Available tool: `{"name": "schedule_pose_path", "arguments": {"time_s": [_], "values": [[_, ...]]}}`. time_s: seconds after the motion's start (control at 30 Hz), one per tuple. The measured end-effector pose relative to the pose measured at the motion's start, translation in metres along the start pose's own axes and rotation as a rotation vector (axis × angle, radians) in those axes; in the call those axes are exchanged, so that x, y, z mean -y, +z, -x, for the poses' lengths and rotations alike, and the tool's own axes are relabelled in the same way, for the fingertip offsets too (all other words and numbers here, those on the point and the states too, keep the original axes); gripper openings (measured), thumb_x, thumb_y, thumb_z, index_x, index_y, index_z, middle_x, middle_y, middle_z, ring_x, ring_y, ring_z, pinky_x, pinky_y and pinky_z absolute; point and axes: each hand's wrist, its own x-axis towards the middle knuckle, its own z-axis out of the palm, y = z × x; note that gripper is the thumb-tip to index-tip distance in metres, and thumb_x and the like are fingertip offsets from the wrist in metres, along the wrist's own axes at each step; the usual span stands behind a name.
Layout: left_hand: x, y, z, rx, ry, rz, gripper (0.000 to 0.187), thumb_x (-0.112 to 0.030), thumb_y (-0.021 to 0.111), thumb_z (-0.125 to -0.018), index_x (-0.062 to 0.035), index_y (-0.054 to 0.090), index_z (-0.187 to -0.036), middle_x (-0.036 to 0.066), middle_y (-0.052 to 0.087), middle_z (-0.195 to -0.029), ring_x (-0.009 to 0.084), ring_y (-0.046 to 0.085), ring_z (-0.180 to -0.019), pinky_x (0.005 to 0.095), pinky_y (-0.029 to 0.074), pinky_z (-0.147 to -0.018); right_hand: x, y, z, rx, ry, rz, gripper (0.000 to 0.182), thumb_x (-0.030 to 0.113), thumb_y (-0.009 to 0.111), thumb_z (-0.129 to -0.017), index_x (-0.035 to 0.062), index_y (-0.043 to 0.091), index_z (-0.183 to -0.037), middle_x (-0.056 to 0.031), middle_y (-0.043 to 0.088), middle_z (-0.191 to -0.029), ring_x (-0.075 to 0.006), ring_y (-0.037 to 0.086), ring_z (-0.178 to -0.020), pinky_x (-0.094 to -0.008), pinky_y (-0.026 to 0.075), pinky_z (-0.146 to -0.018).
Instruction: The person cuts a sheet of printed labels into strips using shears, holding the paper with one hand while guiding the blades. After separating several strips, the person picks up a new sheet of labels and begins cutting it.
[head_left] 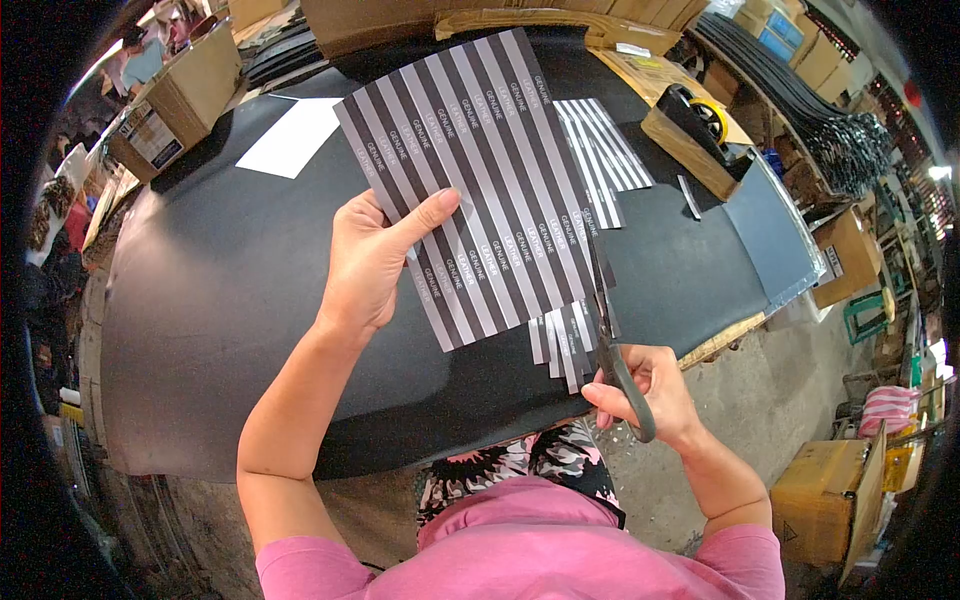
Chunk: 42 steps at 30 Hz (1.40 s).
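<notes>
A striped sheet (480, 180), dark and light grey with "GENUINE LEATHER" printed on it, is pinched in my left hand (375, 260), thumb on top near its left edge. My right hand (645, 395) grips a pair of scissors (608, 340) by the dark handles, fingers in the loops. The blades point up along the sheet's right edge. Several cut strips (562, 345) of the same print lie on the black tabletop (240, 320) below the sheet, close to the scissors. Behind its right side lies another striped sheet (610, 145), partly hidden.
A white sheet (290, 140) lies on the table's far left. At the back right, a cardboard tray (690, 150) holds a tape dispenser (707, 118). One loose strip (690, 197) is in front of it. Cardboard boxes (175, 100) stand around the table, and a person (143, 62) is at the far left.
</notes>
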Motion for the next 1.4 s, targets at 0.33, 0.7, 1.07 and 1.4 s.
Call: {"name": "schedule_pose_path", "arguments": {"time_s": [0.33, 0.7, 1.07, 1.4], "values": [[0.0037, 0.0, 0.0005, 0.0, 0.008, -0.003, 0.018, -0.01, 0.066, -0.08, 0.0018, 0.06, -0.092, 0.015, 0.066, -0.086, 0.0147, 0.066, -0.071, 0.025, 0.054, -0.066, -0.0034, -0.0017, -0.0005, -0.011, -0.021, 0.016, 0.028, 0.019, 0.075, -0.074, -0.0007, 0.056, -0.069, -0.0039, 0.056, -0.054, -0.0067, 0.052, -0.045, -0.0195, 0.04, -0.039], [0.0049, 0.0, -0.0006, 0.004, 0.003, 0.02, 0.018, -0.01, 0.067, -0.08, 0.0017, 0.06, -0.092, 0.015, 0.066, -0.086, 0.0144, 0.066, -0.071, 0.0253, 0.055, -0.067, -0.0037, 0.0005, 0.0003, -0.041, -0.011, -0.013, 0.029, 0.021, 0.073, -0.076, -0.0012, 0.057, -0.067, -0.0025, 0.054, -0.053, -0.0063, 0.051, -0.041, -0.0192, 0.038, -0.035], [0.0063, -0.0015, -0.0021, 0.002, -0.016, 0.028, 0.018, -0.009, 0.066, -0.079, 0.0011, 0.06, -0.093, 0.014, 0.066, -0.089, 0.0148, 0.066, -0.074, 0.0257, 0.055, -0.067, 0.0006, 0.0023, 0.0009, -0.068, 0.054, -0.03, 0.026, 0.02, 0.071, -0.077, -0.0008, 0.059, -0.068, -0.0006, 0.054, -0.053, -0.0061, 0.051, -0.039, -0.0197, 0.038, -0.033], [0.0069, -0.0023, -0.0031, 0.016, -0.03, 0.035, 0.017, -0.009, 0.066, -0.08, -0.0002, 0.06, -0.093, 0.014, 0.066, -0.089, 0.0143, 0.066, -0.074, 0.0256, 0.055, -0.066, -0.0014, 0.0013, -0.0006, -0.078, 0.046, -0.009, 0.027, 0.021, 0.07, -0.078, 0.0002, 0.058, -0.065, -0.0004, 0.054, -0.052, -0.0061, 0.051, -0.038, -0.0199, 0.036, -0.032]]}}
